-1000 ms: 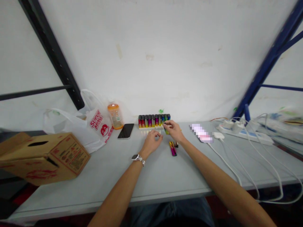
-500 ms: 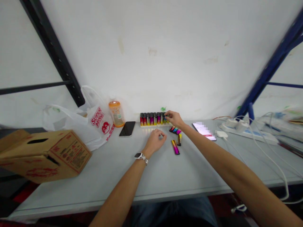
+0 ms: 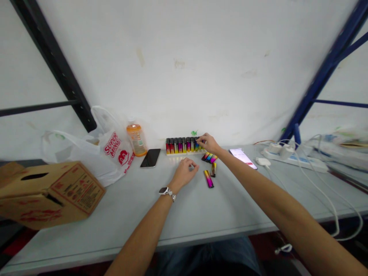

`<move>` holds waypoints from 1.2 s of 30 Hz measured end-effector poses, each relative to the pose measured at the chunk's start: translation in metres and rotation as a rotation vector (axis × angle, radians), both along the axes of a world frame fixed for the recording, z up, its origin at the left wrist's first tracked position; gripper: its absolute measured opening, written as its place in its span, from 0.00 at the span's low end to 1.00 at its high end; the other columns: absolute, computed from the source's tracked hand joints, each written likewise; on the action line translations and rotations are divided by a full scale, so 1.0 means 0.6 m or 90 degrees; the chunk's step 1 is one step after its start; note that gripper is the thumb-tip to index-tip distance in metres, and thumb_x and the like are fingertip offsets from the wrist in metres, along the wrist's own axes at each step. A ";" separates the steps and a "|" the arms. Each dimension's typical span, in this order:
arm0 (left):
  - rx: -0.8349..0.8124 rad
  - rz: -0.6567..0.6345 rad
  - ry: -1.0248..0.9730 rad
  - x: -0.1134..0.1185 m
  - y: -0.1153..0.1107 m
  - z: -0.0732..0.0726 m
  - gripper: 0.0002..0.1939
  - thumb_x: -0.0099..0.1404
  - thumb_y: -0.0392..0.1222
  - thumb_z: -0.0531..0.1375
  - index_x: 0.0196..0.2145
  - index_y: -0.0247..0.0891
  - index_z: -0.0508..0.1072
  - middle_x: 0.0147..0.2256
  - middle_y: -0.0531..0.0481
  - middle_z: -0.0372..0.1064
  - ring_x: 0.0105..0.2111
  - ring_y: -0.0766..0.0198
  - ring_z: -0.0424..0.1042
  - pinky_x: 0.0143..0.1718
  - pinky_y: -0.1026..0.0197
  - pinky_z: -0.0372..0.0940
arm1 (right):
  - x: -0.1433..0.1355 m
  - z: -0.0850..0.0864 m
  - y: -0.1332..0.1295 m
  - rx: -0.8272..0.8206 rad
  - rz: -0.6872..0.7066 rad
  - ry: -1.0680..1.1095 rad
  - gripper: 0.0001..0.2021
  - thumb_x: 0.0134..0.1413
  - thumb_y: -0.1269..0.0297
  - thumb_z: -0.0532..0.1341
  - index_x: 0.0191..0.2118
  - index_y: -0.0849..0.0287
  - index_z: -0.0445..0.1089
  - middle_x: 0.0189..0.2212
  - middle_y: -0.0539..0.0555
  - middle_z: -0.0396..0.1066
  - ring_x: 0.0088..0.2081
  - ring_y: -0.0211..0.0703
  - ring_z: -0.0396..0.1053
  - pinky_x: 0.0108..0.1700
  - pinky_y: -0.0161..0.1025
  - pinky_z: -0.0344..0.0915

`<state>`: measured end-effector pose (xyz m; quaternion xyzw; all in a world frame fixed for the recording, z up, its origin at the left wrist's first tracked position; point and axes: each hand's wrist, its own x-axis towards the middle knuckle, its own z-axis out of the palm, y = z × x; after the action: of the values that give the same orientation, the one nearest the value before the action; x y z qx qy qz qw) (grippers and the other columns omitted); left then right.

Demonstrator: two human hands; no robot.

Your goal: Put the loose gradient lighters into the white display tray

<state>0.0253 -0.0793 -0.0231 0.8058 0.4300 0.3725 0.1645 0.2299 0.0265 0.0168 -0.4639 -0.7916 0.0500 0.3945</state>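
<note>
Colourful lighters (image 3: 180,146) with black tops stand upright in rows in a white tray (image 3: 178,154) by the wall. At the right end of these rows is my right hand (image 3: 210,143), its thumb and fingertips pinched on the top of a lighter (image 3: 197,145), whose lower part is partly hidden. My left hand (image 3: 185,172) rests on the table in front of the tray, fingers curled in and thumb meeting index, with nothing visible in them. To its right lie a yellow-pink lighter (image 3: 209,179), a yellow lighter (image 3: 213,169) and several more lighters (image 3: 209,157) under my right wrist.
At left are a cardboard box (image 3: 74,191), a white plastic bag (image 3: 106,157), an orange drink bottle (image 3: 136,138) and a dark phone (image 3: 150,158). A lit phone (image 3: 243,158), a white charger (image 3: 263,161) and a power strip (image 3: 299,160) with trailing cables are at right.
The whole view has shifted a little, so things sit further left in the picture. My right hand stays at the right end of the lighter rows, its fingertips slightly lower; my left hand hardly moves.
</note>
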 end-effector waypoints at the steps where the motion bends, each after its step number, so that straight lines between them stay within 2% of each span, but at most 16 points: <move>1: 0.003 -0.004 0.000 0.001 0.000 -0.001 0.08 0.64 0.42 0.61 0.29 0.38 0.73 0.34 0.48 0.69 0.39 0.59 0.69 0.47 0.55 0.63 | 0.001 0.000 -0.005 0.017 -0.011 -0.012 0.10 0.58 0.64 0.62 0.42 0.60 0.79 0.38 0.57 0.70 0.39 0.43 0.67 0.49 0.42 0.65; 4: 0.013 -0.018 0.005 0.006 -0.002 -0.001 0.06 0.63 0.41 0.62 0.30 0.38 0.74 0.35 0.48 0.69 0.39 0.59 0.69 0.47 0.55 0.63 | 0.005 -0.001 -0.020 0.023 -0.032 -0.044 0.15 0.63 0.60 0.58 0.49 0.57 0.78 0.38 0.59 0.69 0.44 0.47 0.64 0.53 0.45 0.63; 11: 0.011 -0.022 0.060 0.025 -0.022 0.009 0.06 0.63 0.42 0.62 0.30 0.38 0.74 0.35 0.47 0.70 0.40 0.58 0.69 0.44 0.57 0.64 | -0.010 -0.010 -0.036 -0.021 -0.075 -0.138 0.21 0.66 0.60 0.54 0.62 0.55 0.67 0.37 0.58 0.63 0.46 0.49 0.59 0.51 0.43 0.61; 15: 0.024 0.060 0.136 0.039 -0.041 0.019 0.15 0.60 0.52 0.64 0.26 0.38 0.72 0.32 0.46 0.69 0.38 0.55 0.69 0.42 0.54 0.63 | -0.018 -0.023 -0.067 -0.027 -0.105 -0.132 0.27 0.67 0.56 0.52 0.68 0.56 0.55 0.39 0.58 0.60 0.45 0.50 0.61 0.52 0.45 0.61; 17: 0.019 0.083 0.173 0.047 -0.048 0.021 0.19 0.58 0.57 0.64 0.23 0.39 0.72 0.31 0.45 0.69 0.38 0.53 0.69 0.43 0.52 0.63 | -0.016 -0.031 -0.090 -0.024 -0.111 -0.092 0.28 0.67 0.55 0.51 0.69 0.56 0.52 0.40 0.58 0.59 0.44 0.49 0.63 0.52 0.45 0.61; 21: 0.022 0.104 0.184 0.057 -0.050 0.024 0.20 0.56 0.59 0.65 0.22 0.39 0.73 0.31 0.44 0.70 0.38 0.51 0.70 0.44 0.51 0.62 | -0.004 -0.044 -0.130 -0.022 -0.124 -0.015 0.23 0.66 0.56 0.52 0.63 0.58 0.61 0.41 0.57 0.59 0.41 0.46 0.66 0.52 0.43 0.62; 24: 0.008 0.118 0.186 0.048 -0.039 0.025 0.17 0.55 0.56 0.66 0.23 0.40 0.75 0.31 0.45 0.70 0.39 0.51 0.70 0.44 0.52 0.62 | 0.004 -0.050 -0.148 -0.030 -0.131 -0.009 0.15 0.65 0.58 0.55 0.50 0.59 0.71 0.39 0.56 0.62 0.41 0.45 0.66 0.50 0.42 0.62; 27: -0.024 0.141 0.201 0.027 -0.024 0.026 0.16 0.57 0.55 0.65 0.24 0.40 0.76 0.31 0.44 0.71 0.39 0.51 0.71 0.43 0.53 0.62 | 0.002 -0.052 -0.165 -0.044 -0.114 -0.065 0.09 0.60 0.60 0.59 0.37 0.59 0.74 0.35 0.55 0.64 0.42 0.46 0.64 0.48 0.42 0.60; 29: -0.025 0.162 0.200 0.010 -0.015 0.024 0.16 0.57 0.56 0.65 0.24 0.40 0.77 0.32 0.43 0.71 0.39 0.51 0.71 0.42 0.53 0.63 | -0.008 -0.050 -0.179 -0.051 -0.094 -0.110 0.09 0.58 0.58 0.62 0.33 0.58 0.74 0.35 0.56 0.65 0.42 0.48 0.63 0.48 0.43 0.59; 33: -0.019 0.190 0.193 -0.016 0.001 0.022 0.17 0.61 0.54 0.62 0.25 0.39 0.77 0.32 0.44 0.73 0.38 0.54 0.71 0.41 0.56 0.62 | -0.042 -0.043 -0.204 -0.076 -0.068 -0.190 0.17 0.53 0.49 0.64 0.26 0.58 0.75 0.36 0.59 0.66 0.45 0.53 0.61 0.49 0.49 0.56; 36: -0.012 0.218 0.176 -0.030 0.008 0.026 0.18 0.67 0.50 0.56 0.26 0.39 0.78 0.33 0.43 0.74 0.38 0.54 0.71 0.40 0.57 0.61 | -0.066 -0.039 -0.209 -0.099 -0.068 -0.227 0.16 0.51 0.49 0.66 0.23 0.57 0.76 0.35 0.59 0.67 0.46 0.57 0.61 0.50 0.53 0.55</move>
<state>0.0073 -0.0747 -0.0076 0.7628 0.5825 0.2769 0.0463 0.1906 -0.0990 -0.0065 -0.5361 -0.8168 0.0073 0.2130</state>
